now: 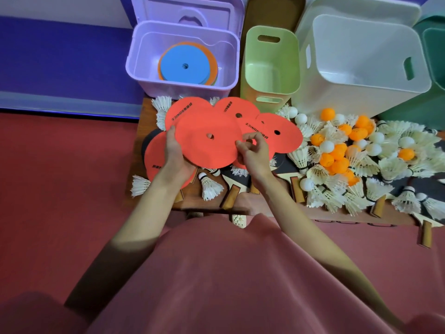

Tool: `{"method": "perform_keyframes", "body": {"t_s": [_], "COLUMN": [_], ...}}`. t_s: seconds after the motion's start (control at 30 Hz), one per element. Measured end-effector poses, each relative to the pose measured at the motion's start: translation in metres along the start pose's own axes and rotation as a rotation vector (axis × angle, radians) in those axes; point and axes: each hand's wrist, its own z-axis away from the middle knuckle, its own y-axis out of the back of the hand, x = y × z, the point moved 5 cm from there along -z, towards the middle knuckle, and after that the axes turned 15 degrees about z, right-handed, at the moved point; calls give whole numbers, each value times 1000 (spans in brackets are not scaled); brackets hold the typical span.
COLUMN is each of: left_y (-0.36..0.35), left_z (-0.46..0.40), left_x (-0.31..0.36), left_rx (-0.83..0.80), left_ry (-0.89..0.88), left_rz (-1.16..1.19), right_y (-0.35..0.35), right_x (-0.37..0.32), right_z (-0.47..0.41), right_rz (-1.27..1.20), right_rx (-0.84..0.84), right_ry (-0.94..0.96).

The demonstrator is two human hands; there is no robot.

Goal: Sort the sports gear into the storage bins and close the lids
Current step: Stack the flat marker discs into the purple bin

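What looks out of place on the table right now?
Nothing is damaged. Unsorted shuttlecocks and balls lie heaped over paddles, and the green bin and white bin hold nothing.

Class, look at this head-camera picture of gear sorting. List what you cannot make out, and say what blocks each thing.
- Discs under the blue disc in the purple bin: head view, stacked, count hidden.
- Paddles: head view, blades covered by red discs and shuttlecocks.
- Dark green bin: head view, cut off by the right edge.
- Left hand: head view, fingers hidden under the disc it holds.
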Motion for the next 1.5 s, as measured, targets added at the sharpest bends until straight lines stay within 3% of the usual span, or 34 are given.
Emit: {"method": "perform_keyframes", "body": {"t_s": [0.17, 0.37, 0.43, 0.67, 0.9, 1.03, 1.1, 1.23, 1.37, 1.5], "left_y": [4, 5, 7, 11, 11, 18, 19, 18, 10, -4], "left_z": [-3, -5, -4, -2, -5, -12, -13, -17, -26, -30], "left_x": [3, 6, 9, 19, 34, 48, 55, 61, 61, 69], "left_rx": [3, 45, 43, 69, 146, 189, 189, 181, 75, -19], "left_ry": [-18, -5, -6, 0, -16, -61, -92, -117, -96, -80], "left_rz": [-18, -19, -37, -82, -79, -84, -77, -40, -38, 31], "right_y": [4, 46, 53, 55, 53, 47, 43, 12, -25, -50], "right_x": [13, 56, 67, 70, 25, 1, -11, -29, -36, -37], "right_z": [1, -1, -5, -17, -5, -1, -1, -6, -13, -24], "right_rz": [106, 412, 442, 465, 533, 352, 194, -39, -16, 158], "right_rx": [41, 496, 502, 512, 519, 584, 569, 349, 162, 164], "right_ry": [-39, -264, -348, -376, -39, 155, 194, 130, 146, 187]}}
